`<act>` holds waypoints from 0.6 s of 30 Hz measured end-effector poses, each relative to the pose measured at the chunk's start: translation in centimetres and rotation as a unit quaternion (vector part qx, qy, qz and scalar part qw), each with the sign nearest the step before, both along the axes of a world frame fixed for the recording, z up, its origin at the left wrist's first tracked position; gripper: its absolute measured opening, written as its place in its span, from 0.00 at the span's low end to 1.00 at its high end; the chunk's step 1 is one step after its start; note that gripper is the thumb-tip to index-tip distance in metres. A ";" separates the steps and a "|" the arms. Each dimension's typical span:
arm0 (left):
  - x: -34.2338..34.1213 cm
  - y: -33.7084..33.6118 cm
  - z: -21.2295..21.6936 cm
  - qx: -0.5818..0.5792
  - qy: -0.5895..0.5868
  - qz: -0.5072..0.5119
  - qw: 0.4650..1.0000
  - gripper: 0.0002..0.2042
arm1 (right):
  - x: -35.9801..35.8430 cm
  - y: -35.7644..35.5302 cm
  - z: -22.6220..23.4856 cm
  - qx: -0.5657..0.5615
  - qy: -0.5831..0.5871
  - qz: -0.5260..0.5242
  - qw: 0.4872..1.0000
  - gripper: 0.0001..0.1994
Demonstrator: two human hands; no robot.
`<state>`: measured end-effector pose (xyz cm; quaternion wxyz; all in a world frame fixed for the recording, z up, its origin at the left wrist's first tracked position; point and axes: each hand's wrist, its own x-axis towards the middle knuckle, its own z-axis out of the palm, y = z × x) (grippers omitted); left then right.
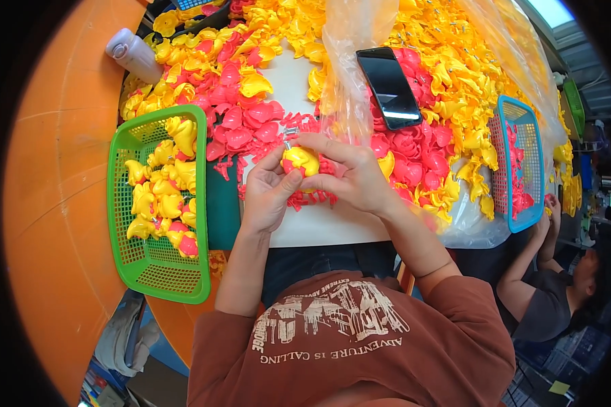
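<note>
Both my hands meet at the middle of the white table (305,227), around a small rounded yellow-and-pink plastic figure (301,161). My left hand (266,193) pinches it from the left, thumb at its lower side. My right hand (353,173) closes on it from the right, index finger reaching over its top and thumb below. A small metal fitting (290,133) sticks up above the figure, beside my right index fingertip; how it joins is partly hidden by my fingers. Pink plastic shell pieces (248,122) lie in a heap just beyond my hands.
At left stands a green basket (200,203) with several yellow-and-pink figures (159,186). A bottle (136,54) is behind it. A black phone (388,88) rests on pink pieces; yellow pieces (455,102) and clear plastic film (349,68) spread beyond. A blue basket (501,163) and a co-worker (557,285) are at right.
</note>
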<state>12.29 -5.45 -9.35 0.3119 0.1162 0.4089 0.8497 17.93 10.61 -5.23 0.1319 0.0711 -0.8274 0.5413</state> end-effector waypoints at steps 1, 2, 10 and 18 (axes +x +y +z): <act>0.0 0.0 0.0 -0.001 0.000 -0.001 1.000 0.23 | 0.1 -0.2 0.1 -0.012 -0.020 -0.008 1.000 0.25; -0.1 0.0 0.0 -0.025 -0.013 0.009 1.000 0.23 | 0.2 -0.3 0.2 -0.024 -0.039 -0.016 0.999 0.26; -0.7 -0.8 0.2 -0.011 -0.053 0.020 0.998 0.19 | 2.6 6.8 -1.1 0.232 0.128 -0.343 0.901 0.15; -0.5 -1.2 -0.1 -0.010 -0.059 0.041 0.997 0.19 | 3.2 9.1 -1.9 0.307 0.048 -0.309 0.899 0.24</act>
